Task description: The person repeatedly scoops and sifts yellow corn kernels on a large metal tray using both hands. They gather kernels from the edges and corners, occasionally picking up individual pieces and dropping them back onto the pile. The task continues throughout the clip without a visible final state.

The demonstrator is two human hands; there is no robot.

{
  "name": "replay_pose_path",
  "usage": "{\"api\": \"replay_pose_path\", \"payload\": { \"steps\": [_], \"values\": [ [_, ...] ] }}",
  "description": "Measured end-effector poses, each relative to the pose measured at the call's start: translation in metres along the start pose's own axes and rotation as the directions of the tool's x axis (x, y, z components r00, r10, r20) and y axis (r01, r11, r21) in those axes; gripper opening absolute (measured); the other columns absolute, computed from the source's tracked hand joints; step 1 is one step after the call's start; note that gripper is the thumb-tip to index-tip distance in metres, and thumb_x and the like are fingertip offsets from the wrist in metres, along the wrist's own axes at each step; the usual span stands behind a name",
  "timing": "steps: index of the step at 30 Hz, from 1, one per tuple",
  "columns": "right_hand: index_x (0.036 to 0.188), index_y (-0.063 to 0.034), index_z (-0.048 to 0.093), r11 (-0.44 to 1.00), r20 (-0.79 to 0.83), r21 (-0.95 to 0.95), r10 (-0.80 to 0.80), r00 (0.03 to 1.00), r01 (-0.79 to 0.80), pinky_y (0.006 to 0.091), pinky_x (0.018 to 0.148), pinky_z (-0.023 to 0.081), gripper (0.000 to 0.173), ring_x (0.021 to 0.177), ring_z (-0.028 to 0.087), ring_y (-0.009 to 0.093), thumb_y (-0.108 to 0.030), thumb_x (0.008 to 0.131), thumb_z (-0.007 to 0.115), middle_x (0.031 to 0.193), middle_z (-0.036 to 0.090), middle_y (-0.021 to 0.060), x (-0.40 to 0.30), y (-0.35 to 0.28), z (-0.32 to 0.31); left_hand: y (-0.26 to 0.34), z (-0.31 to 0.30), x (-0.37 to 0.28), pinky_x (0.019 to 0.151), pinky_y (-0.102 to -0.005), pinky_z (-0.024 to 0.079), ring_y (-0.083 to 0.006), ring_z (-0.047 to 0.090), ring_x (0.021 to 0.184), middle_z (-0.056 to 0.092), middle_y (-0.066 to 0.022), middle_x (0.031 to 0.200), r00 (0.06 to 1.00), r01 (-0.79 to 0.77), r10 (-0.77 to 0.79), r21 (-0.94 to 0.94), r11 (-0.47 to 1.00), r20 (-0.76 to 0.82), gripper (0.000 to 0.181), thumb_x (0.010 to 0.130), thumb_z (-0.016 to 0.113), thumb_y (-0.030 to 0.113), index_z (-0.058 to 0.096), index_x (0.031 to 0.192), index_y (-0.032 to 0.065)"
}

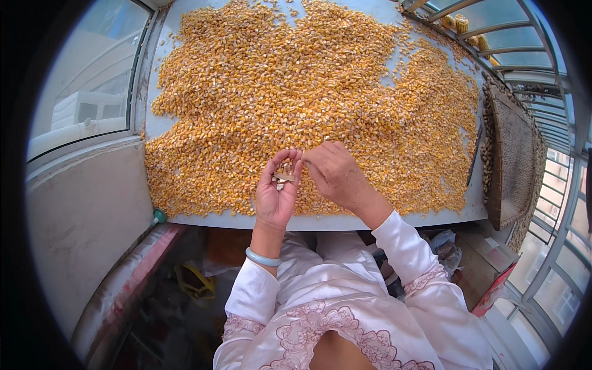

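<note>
Loose yellow corn kernels (277, 88) lie in a broad layer over the white tabletop (296, 223) before me. My left hand (277, 194) is palm up above the near part of the layer, with a pale bangle on its wrist. Cupped in it are several pale, dry scraps (283, 177), perhaps bits of cob or husk, and a few small pieces. My right hand (330, 169) is palm down just to the right, its thumb and finger brought together by the left fingertips. Whether something small is pinched there is hidden.
A shallow woven tray (513, 157) leans at the table's right edge, near a barred window with corn cobs (461, 23) outside. A wall (88, 222) and window bound the left. Below the table are a cardboard box (485, 252) and a yellow-edged object (196, 280).
</note>
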State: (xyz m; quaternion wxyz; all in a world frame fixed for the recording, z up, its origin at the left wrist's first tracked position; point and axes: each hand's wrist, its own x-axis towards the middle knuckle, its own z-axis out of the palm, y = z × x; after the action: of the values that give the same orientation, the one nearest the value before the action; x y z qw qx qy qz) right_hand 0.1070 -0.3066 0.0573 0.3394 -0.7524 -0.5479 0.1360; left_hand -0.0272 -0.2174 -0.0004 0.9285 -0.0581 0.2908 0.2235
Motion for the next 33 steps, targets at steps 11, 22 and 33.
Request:
{"api": "replay_pose_path", "payload": {
  "steps": [11,22,33],
  "values": [
    [0.093,-0.003,0.061,0.958,-0.216,-0.047,0.266,0.939,-0.282,0.0388,0.075,0.046,0.012,0.082,0.057,0.03,-0.006,0.081,0.061,0.083,0.058,0.0132,-0.001,0.111,-0.033,-0.016,0.008,0.003,0.103,-0.0383,0.045,-0.0323,0.051,0.118,0.054,-0.0203,0.118,0.998,0.046,-0.044,0.056,0.997,-0.034,0.031,0.099,0.041,0.017,0.052,0.115,-0.0077],
    [0.098,-0.0034,0.064,0.954,-0.135,-0.203,0.197,0.971,-0.222,0.038,0.077,0.047,0.02,0.086,0.06,0.03,-0.013,0.081,0.065,0.087,0.062,0.0124,0.007,0.126,-0.031,-0.038,0.012,0.001,0.103,-0.0384,0.045,-0.0325,0.05,0.118,0.054,-0.0208,0.119,0.999,0.014,-0.012,0.04,0.999,-0.037,0.03,0.098,0.043,0.015,0.052,0.115,-0.0085],
    [0.087,-0.0032,0.063,0.989,-0.148,-0.073,0.115,0.982,-0.127,0.0405,0.076,0.048,0.01,0.083,0.061,0.031,-0.012,0.082,0.06,0.084,0.063,0.0139,0.016,0.129,-0.027,-0.053,0.01,-0.013,0.103,-0.0396,0.044,-0.0333,0.048,0.12,0.053,-0.0221,0.121,0.999,-0.042,0.041,-0.022,0.999,-0.016,0.031,0.098,0.043,0.015,0.051,0.117,-0.0092]
  ]
}}
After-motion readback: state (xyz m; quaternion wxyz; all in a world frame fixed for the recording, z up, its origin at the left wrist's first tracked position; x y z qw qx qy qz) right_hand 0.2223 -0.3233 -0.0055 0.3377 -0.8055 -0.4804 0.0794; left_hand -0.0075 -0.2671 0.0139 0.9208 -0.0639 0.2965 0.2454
